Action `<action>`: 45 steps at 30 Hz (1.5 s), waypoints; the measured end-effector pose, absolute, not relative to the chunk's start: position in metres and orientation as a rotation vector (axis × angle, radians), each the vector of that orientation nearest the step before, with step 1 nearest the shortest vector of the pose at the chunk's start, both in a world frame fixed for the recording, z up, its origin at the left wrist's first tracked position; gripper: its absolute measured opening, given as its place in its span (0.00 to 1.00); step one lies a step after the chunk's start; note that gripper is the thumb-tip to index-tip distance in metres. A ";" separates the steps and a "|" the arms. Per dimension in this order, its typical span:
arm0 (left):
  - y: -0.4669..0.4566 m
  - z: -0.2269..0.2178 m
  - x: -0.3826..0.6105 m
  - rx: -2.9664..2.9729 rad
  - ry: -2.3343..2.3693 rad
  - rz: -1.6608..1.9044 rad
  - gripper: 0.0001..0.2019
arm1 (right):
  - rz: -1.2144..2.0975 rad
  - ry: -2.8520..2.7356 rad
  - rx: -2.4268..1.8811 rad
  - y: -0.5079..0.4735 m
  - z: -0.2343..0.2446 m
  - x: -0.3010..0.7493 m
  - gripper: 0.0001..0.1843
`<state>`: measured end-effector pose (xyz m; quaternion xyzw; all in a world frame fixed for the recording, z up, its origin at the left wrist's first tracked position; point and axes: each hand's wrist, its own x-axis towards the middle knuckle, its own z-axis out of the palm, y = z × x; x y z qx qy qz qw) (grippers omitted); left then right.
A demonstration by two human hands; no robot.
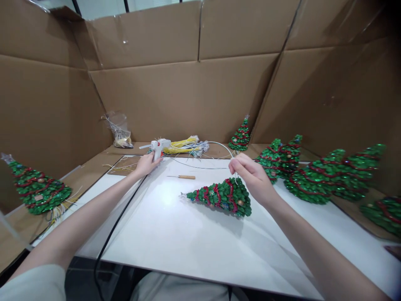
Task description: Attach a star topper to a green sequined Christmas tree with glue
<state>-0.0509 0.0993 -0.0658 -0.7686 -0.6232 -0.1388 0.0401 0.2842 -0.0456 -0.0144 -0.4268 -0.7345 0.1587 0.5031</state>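
A small green Christmas tree (223, 196) with red garland lies on its side on the white board (188, 238), tip pointing left. My right hand (250, 175) is closed at the tree's base, pinching a thin white wire there. My left hand (146, 163) reaches to the back of the board and is wrapped round the handle of a white hot glue gun (157, 147), whose black cord (115, 225) runs toward me.
A wooden-handled awl (183, 177) lies mid-board. Bundles of yellow and white wires (186, 145) and a plastic bag (119, 131) sit at the back. Several finished trees (313, 171) lie right, one stands at the back (240, 136), another left (37, 188). Cardboard walls (188, 92) surround the table.
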 end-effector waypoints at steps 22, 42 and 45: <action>0.055 -0.084 -0.066 -2.365 -1.926 -0.211 0.25 | 0.377 -1.773 -1.048 -0.046 -0.016 0.283 0.21; 0.030 -0.061 -0.065 -2.373 -2.000 -0.287 0.29 | 0.389 -1.772 -1.067 -0.046 -0.018 0.284 0.22; 0.019 -0.058 -0.067 -2.374 -1.989 -0.328 0.27 | 0.394 -1.776 -1.072 -0.046 -0.018 0.284 0.22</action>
